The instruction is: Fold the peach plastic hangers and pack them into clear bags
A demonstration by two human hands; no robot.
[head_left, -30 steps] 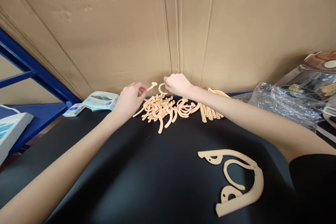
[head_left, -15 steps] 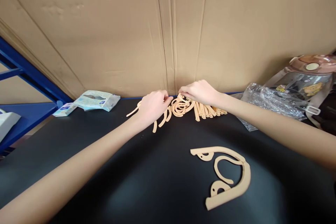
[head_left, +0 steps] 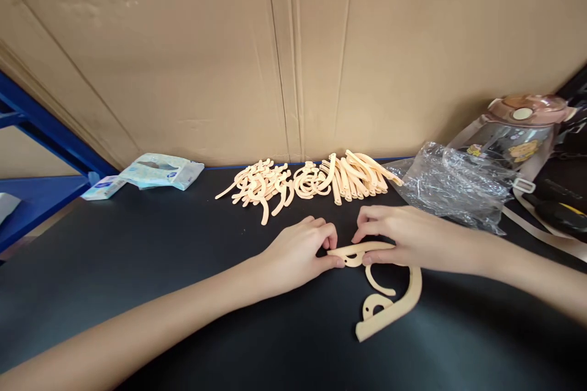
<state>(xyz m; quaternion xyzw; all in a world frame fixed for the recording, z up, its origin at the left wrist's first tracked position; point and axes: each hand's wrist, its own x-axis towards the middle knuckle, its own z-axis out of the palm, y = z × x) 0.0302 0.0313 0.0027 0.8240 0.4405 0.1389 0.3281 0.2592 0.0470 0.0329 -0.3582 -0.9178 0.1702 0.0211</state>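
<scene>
A beige folding clothes hanger (head_left: 413,293) lies on the black tabletop at right of centre, its two arms, hook and half-round tabs showing. My left hand (head_left: 302,253) has thumb and index finger around the tip of its upper arm. Farther along that same arm, my right hand (head_left: 398,238) grips it between thumb and fingers, covering part of the arm and the hook's joint. Behind the hands lie beige hanger parts: a heap of hooks (head_left: 259,186), some curved round pieces (head_left: 307,182) and a row of arm pieces (head_left: 358,177).
Cardboard (head_left: 206,61) stands behind the table. At the back left lie a light-blue wipes pack (head_left: 160,171) and a small white-blue packet (head_left: 103,188). Clear plastic wrap (head_left: 458,186) and a strapped drinking bottle (head_left: 523,131) are on the right. A blue frame (head_left: 50,128) stands left.
Both hands have come back from the piles towards me and onto the hanger's upper arm. The heaped hooks, covered before, now show. The view has shifted slightly.
</scene>
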